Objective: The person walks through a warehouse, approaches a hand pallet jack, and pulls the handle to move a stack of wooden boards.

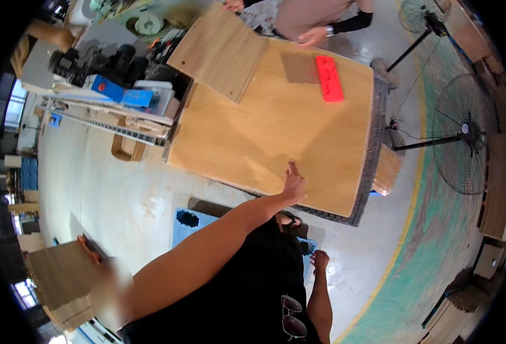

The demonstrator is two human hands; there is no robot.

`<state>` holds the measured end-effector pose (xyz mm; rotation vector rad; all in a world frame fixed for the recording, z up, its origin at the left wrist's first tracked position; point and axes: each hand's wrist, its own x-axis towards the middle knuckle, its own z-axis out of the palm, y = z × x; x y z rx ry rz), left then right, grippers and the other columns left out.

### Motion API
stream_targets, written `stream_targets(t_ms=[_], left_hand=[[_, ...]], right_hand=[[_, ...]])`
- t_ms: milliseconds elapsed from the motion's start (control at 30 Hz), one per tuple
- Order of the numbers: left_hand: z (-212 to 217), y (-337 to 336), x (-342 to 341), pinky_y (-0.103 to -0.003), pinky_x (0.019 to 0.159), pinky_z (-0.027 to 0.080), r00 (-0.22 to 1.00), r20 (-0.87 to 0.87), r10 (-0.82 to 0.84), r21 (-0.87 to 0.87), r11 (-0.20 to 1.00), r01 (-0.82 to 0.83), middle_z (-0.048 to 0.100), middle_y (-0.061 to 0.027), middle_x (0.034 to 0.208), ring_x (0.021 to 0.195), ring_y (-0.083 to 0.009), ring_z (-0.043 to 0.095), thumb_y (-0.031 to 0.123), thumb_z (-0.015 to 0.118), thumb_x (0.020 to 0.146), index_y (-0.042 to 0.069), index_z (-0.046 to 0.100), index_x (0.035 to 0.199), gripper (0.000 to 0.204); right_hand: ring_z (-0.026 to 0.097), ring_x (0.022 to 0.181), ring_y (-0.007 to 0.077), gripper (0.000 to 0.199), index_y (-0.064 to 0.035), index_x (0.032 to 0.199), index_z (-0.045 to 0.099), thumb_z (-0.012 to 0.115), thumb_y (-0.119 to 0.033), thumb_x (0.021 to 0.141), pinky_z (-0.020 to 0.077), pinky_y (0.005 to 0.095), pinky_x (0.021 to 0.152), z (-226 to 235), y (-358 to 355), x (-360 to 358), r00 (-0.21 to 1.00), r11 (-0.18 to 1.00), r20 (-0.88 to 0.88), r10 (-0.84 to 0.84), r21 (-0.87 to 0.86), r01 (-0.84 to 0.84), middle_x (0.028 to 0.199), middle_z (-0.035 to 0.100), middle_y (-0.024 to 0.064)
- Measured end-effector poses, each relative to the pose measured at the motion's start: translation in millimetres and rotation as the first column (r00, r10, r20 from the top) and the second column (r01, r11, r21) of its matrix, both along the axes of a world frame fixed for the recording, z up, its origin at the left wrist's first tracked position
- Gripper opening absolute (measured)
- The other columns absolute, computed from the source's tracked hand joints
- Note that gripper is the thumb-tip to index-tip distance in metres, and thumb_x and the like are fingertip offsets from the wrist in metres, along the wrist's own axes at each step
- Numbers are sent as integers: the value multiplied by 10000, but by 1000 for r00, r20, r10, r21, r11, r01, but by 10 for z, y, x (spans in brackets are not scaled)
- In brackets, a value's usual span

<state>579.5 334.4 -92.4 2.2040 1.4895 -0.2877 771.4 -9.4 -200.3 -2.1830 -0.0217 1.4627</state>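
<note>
My left hand (294, 184) is over the near edge of a table with a light wood top (264, 120). Its index finger is stretched forward and nothing shows in the grasp. Low by my side hangs my right hand (320, 261), fingers loosely bent and apart, apparently holding nothing. A wood panel (221, 51) lies across the table's far left corner and sticks out past it. Towards the far right rest a red plastic piece with cut-outs (329, 78) and, beside it, a flat brown rectangle (299, 67).
Across the table stands a co-worker, one hand (312, 37) at the far edge, the other by the panel. Machinery with a blue part (121, 94) is at the left. Standing fans (465, 129) are at the right. A blue mat (192, 223) lies near my feet.
</note>
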Motion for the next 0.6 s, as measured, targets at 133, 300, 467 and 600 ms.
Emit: stream_targets(t_ms=[133, 300, 467, 600], left_hand=[[-91, -12, -320, -563, 1069, 311, 993, 22, -119, 121, 986, 115, 282, -361, 1468, 1372, -469, 277, 287, 714, 721, -67, 640, 1147, 559], [-401, -314, -1280, -509, 1098, 311, 827, 531, -186, 353, 936, -16, 432, -206, 1401, 1338, -391, 356, 176, 667, 728, -3, 511, 1285, 605], [-126, -741, -2264, -517, 1137, 261, 863, 496, -96, 224, 974, -20, 442, -183, 1404, 1367, -369, 331, 141, 654, 735, 89, 565, 1240, 515], [-61, -646, -2361, -499, 1116, 294, 919, 387, 67, 231, 958, -167, 478, -174, 1384, 1330, -380, 369, 141, 656, 811, 120, 568, 1267, 465]], right_hand=[[633, 679, 165, 207, -82, 1040, 626, 582, -179, 862, 489, 293, 549, 277, 553, -212, 993, 994, 51, 108, -15, -107, 844, 666, 75], [644, 679, 161, 244, -35, 1042, 634, 628, -185, 849, 492, 283, 549, 450, 1112, -713, 963, 963, 130, 238, 96, -251, 823, 666, 89], [656, 698, 165, 255, -13, 998, 662, 667, -203, 829, 514, 291, 584, 284, 1196, -1257, 959, 909, 119, 259, 306, -283, 813, 682, 94], [687, 755, 235, 257, -18, 937, 677, 688, -231, 793, 548, 361, 677, 79, 740, -1236, 937, 958, 331, 111, 214, -189, 819, 705, 119]])
